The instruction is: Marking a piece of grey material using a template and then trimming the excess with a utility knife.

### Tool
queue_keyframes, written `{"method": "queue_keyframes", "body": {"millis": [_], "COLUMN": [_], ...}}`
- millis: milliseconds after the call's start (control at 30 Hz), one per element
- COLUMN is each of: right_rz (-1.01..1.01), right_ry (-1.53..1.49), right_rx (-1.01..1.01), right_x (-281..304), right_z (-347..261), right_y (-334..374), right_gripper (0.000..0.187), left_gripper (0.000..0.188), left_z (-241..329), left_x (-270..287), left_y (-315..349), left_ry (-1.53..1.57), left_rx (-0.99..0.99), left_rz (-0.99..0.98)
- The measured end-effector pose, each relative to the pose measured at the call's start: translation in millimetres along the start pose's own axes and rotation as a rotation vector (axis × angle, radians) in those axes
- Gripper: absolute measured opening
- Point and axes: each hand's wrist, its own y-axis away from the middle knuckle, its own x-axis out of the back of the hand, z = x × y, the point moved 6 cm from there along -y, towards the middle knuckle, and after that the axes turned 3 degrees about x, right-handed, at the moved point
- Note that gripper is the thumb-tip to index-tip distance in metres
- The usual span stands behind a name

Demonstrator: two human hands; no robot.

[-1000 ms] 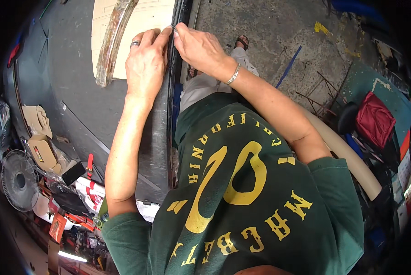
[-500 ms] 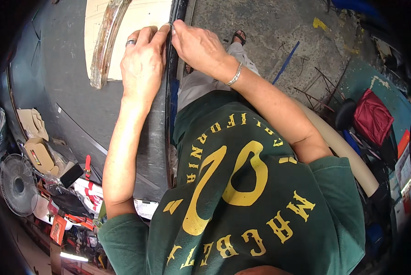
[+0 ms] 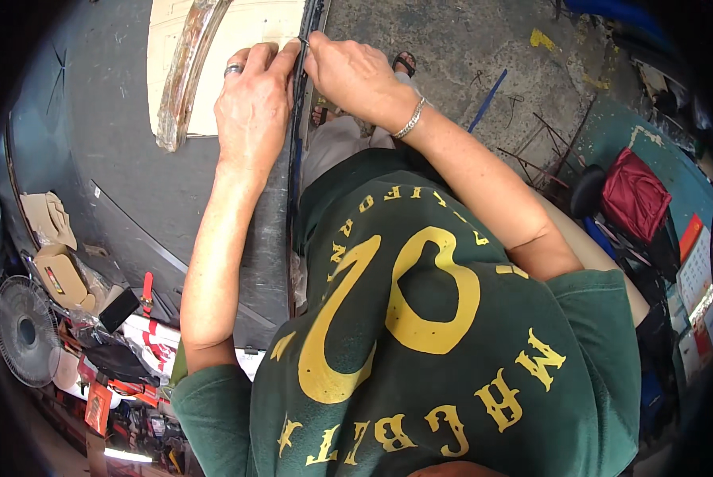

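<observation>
My left hand (image 3: pixel 253 103), with a ring on one finger, rests at the right edge of the dark worktop (image 3: pixel 149 191), over the corner of a pale cardboard sheet (image 3: pixel 261 20). Its fingers are bent, and the forefinger and thumb close on something at the edge. Just across the edge, my right hand (image 3: pixel 356 83) is closed in a pinch, its fingertips meeting the left ones. A tiny thin piece seems to sit between them, too small to name. On the cardboard lies a curved brownish strip wrapped in clear plastic (image 3: pixel 185 79), left of my left hand.
A long flat metal strip (image 3: pixel 141 226) lies across the worktop. Opened cardboard boxes (image 3: pixel 58 274), a fan (image 3: pixel 26 330) and cluttered tools stand at the left. On the concrete floor are a blue strip (image 3: pixel 487 99) and thin rods; a dark red bag (image 3: pixel 635 195) sits at the right.
Both hands stay pinched together at the worktop edge, with only slight shifts of the fingers. The whole view has moved a little as my head turned.
</observation>
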Motion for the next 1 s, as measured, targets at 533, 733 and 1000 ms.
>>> {"method": "queue_keyframes", "body": {"millis": [533,733,1000], "right_rz": [-0.402,-0.634,-0.636], "right_ry": [-0.087,-0.383,-0.219], "right_rx": [-0.182,-0.238,0.300], "right_x": [58.2,-29.8,-33.5], "right_z": [124.4,126.9,26.6], "right_y": [19.5,52.8,23.6], "right_gripper": [0.039,0.034,0.030], "left_gripper": [0.031,0.034,0.024], "left_z": [18.0,-78.3,-100.1], "left_x": [-2.3,-33.4,9.9], "left_y": [-2.4,87.5,116.8], "left_ry": [-0.136,-0.152,-0.063], "left_rx": [0.365,0.425,0.590], "left_rz": [0.306,0.581,0.478]}}
